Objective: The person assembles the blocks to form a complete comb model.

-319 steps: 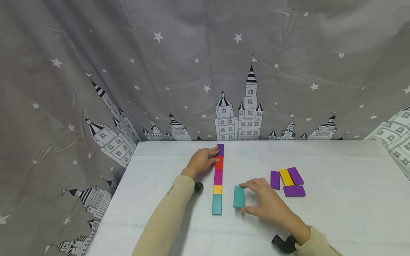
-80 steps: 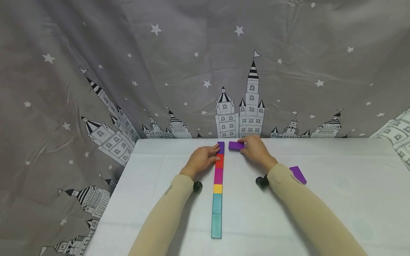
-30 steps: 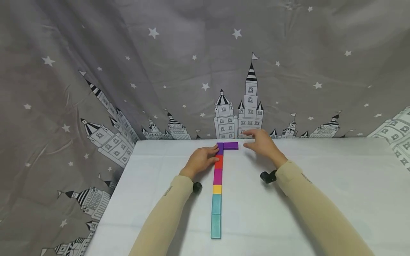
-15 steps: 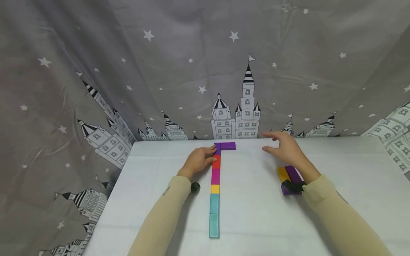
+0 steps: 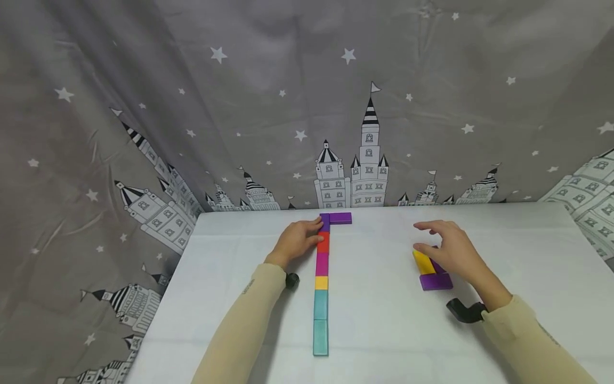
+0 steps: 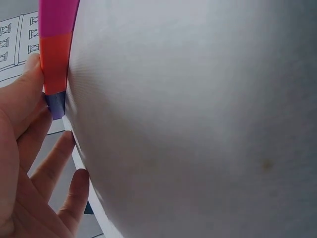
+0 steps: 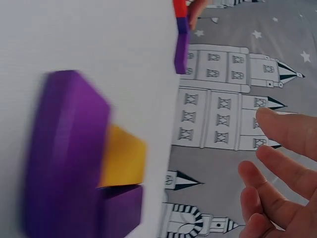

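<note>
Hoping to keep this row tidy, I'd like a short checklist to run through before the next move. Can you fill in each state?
1. Left hand touching the row: ok, fingers at the dark purple block and red block.
2. Row closed up: ok, no gap shows in the head view.
3. Crosswise purple block meeting the row's far end: ok, roughly at a right angle.
4. Right hand free: ok, it holds nothing.
5. Right hand gripping a loose block: not ok, its fingers are off them.
6. Yellow block clear of its purple neighbours: cannot tell; they lie close beside it.
</note>
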The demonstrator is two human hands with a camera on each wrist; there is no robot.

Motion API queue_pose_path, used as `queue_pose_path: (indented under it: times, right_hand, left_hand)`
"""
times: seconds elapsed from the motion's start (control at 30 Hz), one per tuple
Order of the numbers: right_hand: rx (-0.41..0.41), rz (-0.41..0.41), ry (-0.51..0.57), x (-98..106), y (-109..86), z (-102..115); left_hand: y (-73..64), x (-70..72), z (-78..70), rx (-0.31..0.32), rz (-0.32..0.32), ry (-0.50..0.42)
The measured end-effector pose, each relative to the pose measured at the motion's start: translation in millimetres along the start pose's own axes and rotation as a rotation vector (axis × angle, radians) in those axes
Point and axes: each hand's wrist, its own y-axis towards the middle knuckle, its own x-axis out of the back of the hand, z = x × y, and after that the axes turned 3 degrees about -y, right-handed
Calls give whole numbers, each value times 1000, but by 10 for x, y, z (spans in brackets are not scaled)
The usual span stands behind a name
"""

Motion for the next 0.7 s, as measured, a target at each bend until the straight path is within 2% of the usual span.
queue_pose_path:
  times: [0.33,0.7]
  right_hand:
    - [-20,-9,-70,-168,-280,-120]
    - [-48,-6,-200,-292,-288,-136]
  left_hand:
    - [21,2,10,33,8,-9]
    - [52,-13,3,47,-2,-9]
